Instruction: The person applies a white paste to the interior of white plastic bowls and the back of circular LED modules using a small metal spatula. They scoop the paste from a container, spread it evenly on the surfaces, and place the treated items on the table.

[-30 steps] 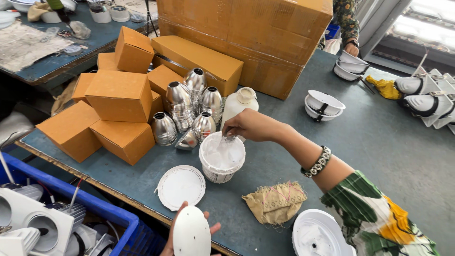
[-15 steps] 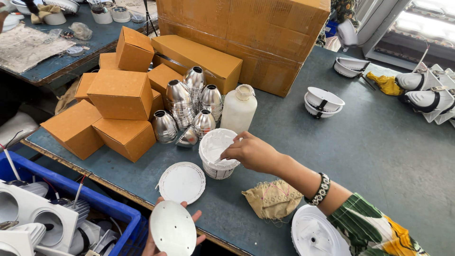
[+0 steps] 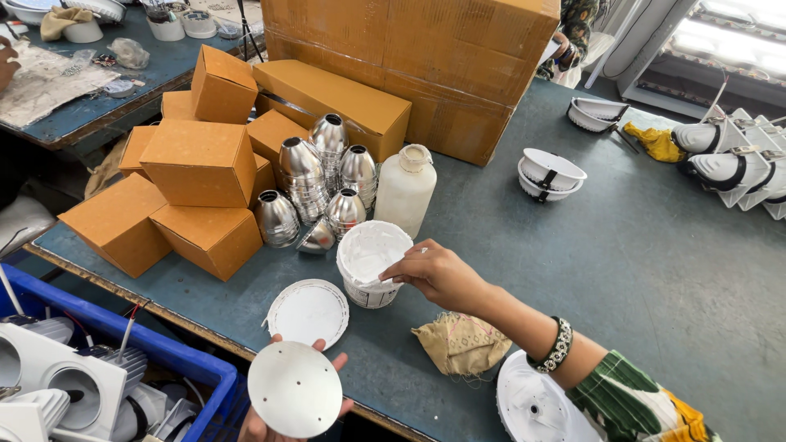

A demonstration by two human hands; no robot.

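Note:
My left hand [image 3: 334, 361] holds up a white round disc [image 3: 295, 389] with small holes, below the table's near edge. My right hand [image 3: 438, 275] rests at the right rim of an open white tub [image 3: 372, 260] of white paste, fingers pinched together and smeared white at the tips. I cannot tell whether they pinch anything. The tub's flat white lid [image 3: 309, 313] lies on the table just left of it, above the disc.
Behind the tub stand a white plastic bottle [image 3: 405, 190] and several stacked silver reflector cups [image 3: 315, 192], beside orange boxes [image 3: 196, 164] and a large carton [image 3: 426, 65]. A rag [image 3: 463, 344] and a white round fixture [image 3: 536, 405] lie by my forearm. A blue crate [image 3: 123, 344] sits lower left.
My right hand has drawn back from inside the tub to its right rim. My left hand has raised the white disc further into view.

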